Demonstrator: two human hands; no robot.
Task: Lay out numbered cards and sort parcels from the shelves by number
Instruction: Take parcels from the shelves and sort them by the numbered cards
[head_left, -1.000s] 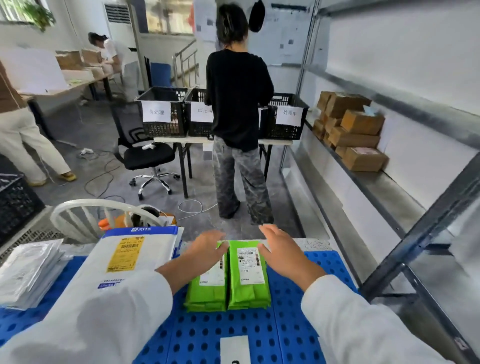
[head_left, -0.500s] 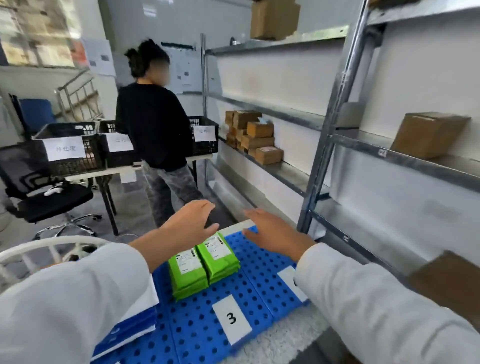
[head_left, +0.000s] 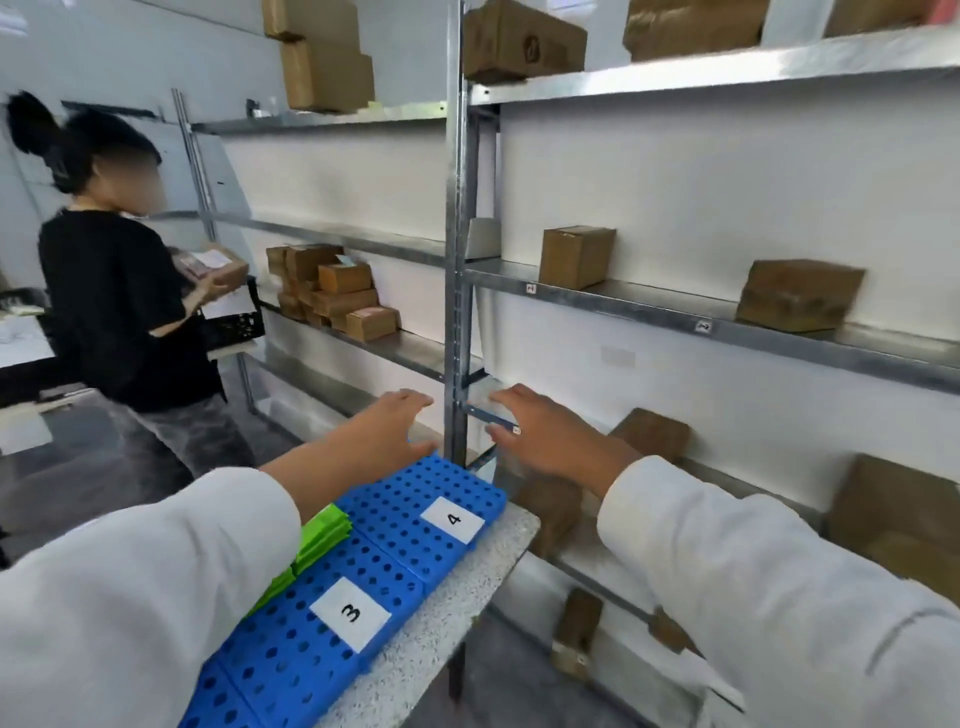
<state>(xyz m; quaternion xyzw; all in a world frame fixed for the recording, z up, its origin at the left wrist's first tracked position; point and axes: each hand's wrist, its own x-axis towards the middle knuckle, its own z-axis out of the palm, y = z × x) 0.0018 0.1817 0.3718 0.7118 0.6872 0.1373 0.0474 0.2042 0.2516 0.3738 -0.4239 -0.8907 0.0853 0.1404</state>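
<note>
Card 3 (head_left: 349, 613) and card 4 (head_left: 453, 519) lie on the blue mat (head_left: 400, 493), with green parcels (head_left: 323, 535) (partly hidden by the left sleeve (head_left: 130, 597)) behind card 3. The left hand (head_left: 387, 428) and right hand (head_left: 550, 436) hover empty, fingers loosely spread, seemingly clear of the shelf post (head_left: 457, 260).

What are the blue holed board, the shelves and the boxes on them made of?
Blue board: likely moulded plastic, matte, with even rows of round holes.
Shelves: metal, probably galvanised steel, judging by the dull grey sheen.
Boxes: brown cardboard by the look, matte with folded edges; blur hides finer detail.
</note>
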